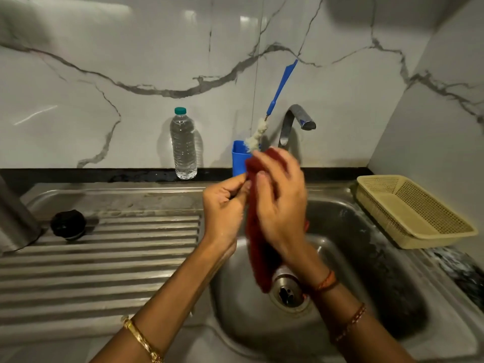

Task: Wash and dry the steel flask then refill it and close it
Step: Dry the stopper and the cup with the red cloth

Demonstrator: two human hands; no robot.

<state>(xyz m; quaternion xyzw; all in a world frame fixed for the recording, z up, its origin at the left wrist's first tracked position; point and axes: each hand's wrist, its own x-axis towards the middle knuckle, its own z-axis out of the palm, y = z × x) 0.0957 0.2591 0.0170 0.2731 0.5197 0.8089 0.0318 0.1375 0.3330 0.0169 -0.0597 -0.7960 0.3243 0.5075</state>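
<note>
Above the steel sink basin [353,258], at frame center, my left hand [222,205] pinches the edge of a dark red cloth [258,247] while my right hand [280,205] curls around it. The steel flask [13,218] stands at the far left edge on the ribbed drainboard [117,258], its black cap [68,224] just beside it. Against the veined marble wall [131,61] stand a water bottle [183,145], a blue cup [239,158] with a bottle brush [272,108], and the tap [296,121]. A beige basket [411,210] sits at right.

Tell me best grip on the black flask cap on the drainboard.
Probably take the black cap from above, fingers around its knurled side. It stands alone on the ribbed drainboard, apart from the steel flask, with clear sides. Both hands are busy with the red cloth.
</note>
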